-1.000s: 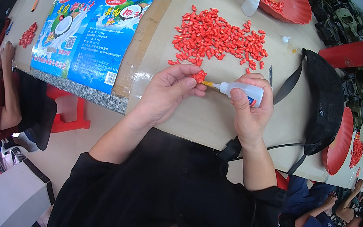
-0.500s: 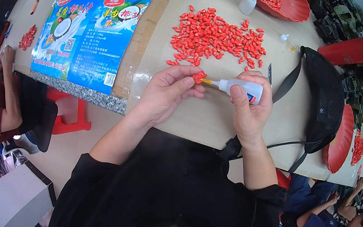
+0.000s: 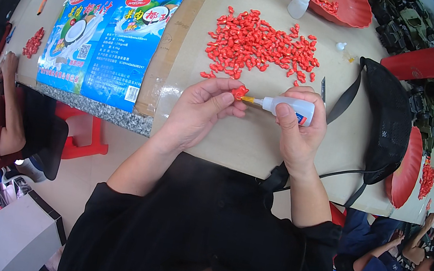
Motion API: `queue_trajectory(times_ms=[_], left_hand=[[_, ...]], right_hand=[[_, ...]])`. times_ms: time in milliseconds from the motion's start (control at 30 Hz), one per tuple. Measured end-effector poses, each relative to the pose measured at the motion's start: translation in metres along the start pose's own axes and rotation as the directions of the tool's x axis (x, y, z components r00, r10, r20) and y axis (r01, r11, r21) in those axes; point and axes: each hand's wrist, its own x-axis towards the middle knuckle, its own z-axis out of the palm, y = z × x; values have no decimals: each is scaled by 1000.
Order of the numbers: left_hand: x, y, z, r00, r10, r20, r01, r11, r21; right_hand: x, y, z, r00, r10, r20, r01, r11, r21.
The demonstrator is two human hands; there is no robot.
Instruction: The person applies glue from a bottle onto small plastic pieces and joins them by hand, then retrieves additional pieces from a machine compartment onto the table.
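Note:
Between the thumb and fingers of my left hand (image 3: pixel 202 108) is a small glossy red piece (image 3: pixel 239 92), its exact kind too small to make out. My right hand (image 3: pixel 303 127) is wrapped round a white squeeze glue bottle (image 3: pixel 292 107) that lies nearly level. The bottle's thin yellowish nozzle (image 3: pixel 249 99) points left, its tip at the red piece; whether they touch I cannot tell. Just beyond both hands spreads a loose pile of similar red pieces (image 3: pixel 249 41). A narrow blade (image 3: pixel 323 89) lies beside the fingers of my right hand.
A second white bottle (image 3: pixel 299 5) stands by a red scalloped tray (image 3: pixel 352 15). On the right are a black mesh bag (image 3: pixel 382 125), a red cylinder (image 3: pixel 417 62) and another red tray (image 3: pixel 406 168). A flattened blue carton (image 3: pixel 104 41) covers the table's left. People sit on both sides.
Both hands keep almost the same place and grip. The nozzle tip sits about as close to the red piece as before; the view has shifted very slightly.

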Motion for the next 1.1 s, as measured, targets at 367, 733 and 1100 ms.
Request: queue_trajectory(times_ms=[367,733,1100], left_hand=[[0,0,0,1000,24,-13,-24,999,-21],[-2,-2,-1,998,38,-44,-39,999,-20],[-1,5,3,999,-33,12,34,996,-78]], right_hand=[[11,-2,-10,975,219,-34,-170,838,518],[21,-9,-28,963,264,-52,-208,855,475],[35,-28,-43,957,289,-22,-266,906,330]])
